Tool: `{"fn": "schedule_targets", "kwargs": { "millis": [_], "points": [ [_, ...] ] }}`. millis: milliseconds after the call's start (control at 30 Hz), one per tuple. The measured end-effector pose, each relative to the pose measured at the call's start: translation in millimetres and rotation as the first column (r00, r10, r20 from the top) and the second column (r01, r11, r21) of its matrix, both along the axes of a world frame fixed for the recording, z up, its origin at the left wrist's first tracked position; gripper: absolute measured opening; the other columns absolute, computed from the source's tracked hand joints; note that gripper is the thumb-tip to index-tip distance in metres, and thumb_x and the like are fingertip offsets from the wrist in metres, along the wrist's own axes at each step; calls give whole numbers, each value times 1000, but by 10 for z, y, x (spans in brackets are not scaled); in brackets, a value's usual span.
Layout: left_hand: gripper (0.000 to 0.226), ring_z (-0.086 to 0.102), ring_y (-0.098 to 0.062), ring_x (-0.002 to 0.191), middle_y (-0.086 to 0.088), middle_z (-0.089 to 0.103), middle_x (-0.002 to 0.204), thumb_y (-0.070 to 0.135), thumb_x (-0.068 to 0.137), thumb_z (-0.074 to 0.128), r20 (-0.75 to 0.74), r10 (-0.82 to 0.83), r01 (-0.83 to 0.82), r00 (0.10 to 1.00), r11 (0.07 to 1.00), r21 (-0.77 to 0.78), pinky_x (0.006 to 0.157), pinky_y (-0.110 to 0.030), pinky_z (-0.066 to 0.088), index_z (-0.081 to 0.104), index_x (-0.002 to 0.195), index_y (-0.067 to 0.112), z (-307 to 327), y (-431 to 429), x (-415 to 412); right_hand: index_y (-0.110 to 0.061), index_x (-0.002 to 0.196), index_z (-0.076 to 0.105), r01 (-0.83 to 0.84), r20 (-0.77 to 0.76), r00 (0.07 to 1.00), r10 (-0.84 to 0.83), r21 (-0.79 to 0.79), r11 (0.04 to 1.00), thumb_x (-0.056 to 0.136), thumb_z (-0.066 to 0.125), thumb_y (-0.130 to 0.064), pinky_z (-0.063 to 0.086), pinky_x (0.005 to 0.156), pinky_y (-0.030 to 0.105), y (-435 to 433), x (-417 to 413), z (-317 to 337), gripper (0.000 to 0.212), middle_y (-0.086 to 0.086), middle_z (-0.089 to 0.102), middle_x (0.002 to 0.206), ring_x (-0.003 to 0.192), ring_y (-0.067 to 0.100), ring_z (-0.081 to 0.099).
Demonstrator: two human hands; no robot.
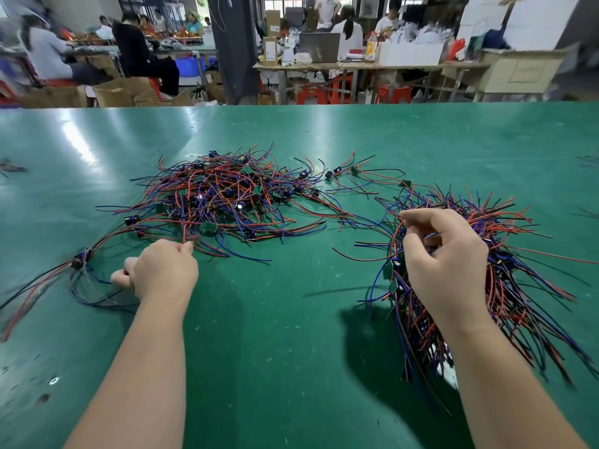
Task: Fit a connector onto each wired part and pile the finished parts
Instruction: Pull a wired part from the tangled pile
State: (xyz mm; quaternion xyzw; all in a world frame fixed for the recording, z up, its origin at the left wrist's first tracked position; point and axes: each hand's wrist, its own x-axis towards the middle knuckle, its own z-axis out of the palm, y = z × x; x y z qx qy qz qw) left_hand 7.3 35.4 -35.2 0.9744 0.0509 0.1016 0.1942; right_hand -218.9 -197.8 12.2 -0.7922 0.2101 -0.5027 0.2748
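Wires in red, blue and black lie across the green tabletop (291, 335) in two masses. The central heap (220, 196) lies toward the far side, well apart from both forearms. Small green boards (207, 227) and dark little blocks (131, 219) show among its strands, but I cannot tell which parts carry a connector.

The left hand (162, 270) rests at the heap's near edge, knuckles up and fingers curled. Its fingertips pinch the end of a red wire (184, 230) that runs up into the heap. What the rest of the hand holds is hidden under the palm. Just to its left a small cluster (81, 256) of dark blocks trails long wires that blur and run off the left edge.

The right hand (444, 257) sits on the bundle (505, 286), a dense sheaf at the right whose wires fan outward. Its fingers curl into the top strands and grip them, but the wrist and forearm cover the middle of the sheaf, so I cannot make out which part is held. A pale patch (449, 371) shows under the bundle's near end, too covered to name.

Beyond the tabletop, seated people (139, 50), boxes and red stools are smeared by blur.
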Motion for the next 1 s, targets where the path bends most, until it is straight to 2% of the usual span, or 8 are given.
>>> {"fn": "schedule_targets", "kwargs": {
  "millis": [100, 267, 400, 500, 667, 767, 900, 1000],
  "points": [
    [23, 55, -34, 96, -11, 63, 94, 31, 98, 48, 262, -194, 275, 945, 907, -320, 87, -41, 34, 63, 93, 14, 120, -118, -75, -9, 93, 70, -2, -1, 1000, 2, -28, 1000, 80, 60, 5, 43, 73, 13, 14, 5, -4, 21, -2, 62, 84, 73, 7, 54],
    [6, 65, -28, 94, -8, 61, 105, 18, 98, 43, 654, -467, 801, 596, 409, -438, 86, -40, 51, 49, 98, 16, 318, -422, -611, -17, 92, 70, -201, -11, 979, 203, 113, 973, 87, 58, 2, 47, 71, 18, 118, 24, -8, 23, -4, 68, 85, 78, 11, 63],
    [7, 64, -18, 101, 0, 58, 116, 13, 96, 43, 692, -631, 936, 351, 205, -287, 93, -28, 46, 48, 95, 17, 333, -639, -1045, -18, 107, 66, -507, 166, 829, 534, 626, 593, 98, 48, -16, 48, 61, 19, 261, 107, 19, 20, 5, 73, 91, 74, 15, 68],
    [12, 58, -21, 110, -10, 61, 116, 12, 91, 46, 635, -755, 985, 162, 86, -149, 96, -32, 45, 56, 89, 6, 330, -742, -1294, -6, 111, 63, -605, 409, 726, 553, 762, 232, 84, 48, -40, 50, 64, 23, 297, 145, 44, 46, 9, 73, 91, 75, 17, 67],
    [13, 58, -28, 90, -7, 63, 100, 20, 91, 50, 547, -829, 973, -121, 9, 229, 78, -38, 47, 60, 90, 11, 290, -848, -1580, -15, 80, 75, -625, 479, 739, 474, 751, 214, 74, 62, -19, 54, 61, 20, 251, 68, 99, 15, 12, 73, 82, 71, 17, 69],
    [29, 53, -28, 77, -6, 61, 85, 26, 96, 44, 559, -828, 993, -43, 28, 118, 73, -40, 44, 62, 82, 8, 263, -855, -1579, -14, 83, 63, -672, 540, 713, 447, 710, 212, 74, 60, -11, 51, 57, 16, 231, 51, 127, 10, 10, 74, 80, 65, 12, 69],
    [42, 56, -16, 71, 0, 61, 72, 36, 97, 38, 548, -745, 907, 381, 186, -378, 70, -38, 46, 64, 77, 10, 212, -842, -1463, -17, 88, 48, -719, 599, 645, 474, 686, 112, 75, 57, -11, 52, 57, 15, 252, 19, 173, 16, 9, 74, 78, 59, 9, 67],
    [33, 59, -3, 79, 6, 67, 86, 38, 96, 43, 468, -686, 756, 558, 188, -626, 78, -30, 49, 71, 99, 22, 204, -850, -1341, -17, 95, 49, -705, 590, 626, 509, 708, 46, 75, 58, -12, 51, 55, 16, 283, 17, 173, 22, 8, 73, 76, 56, 9, 65]
  ]
}}
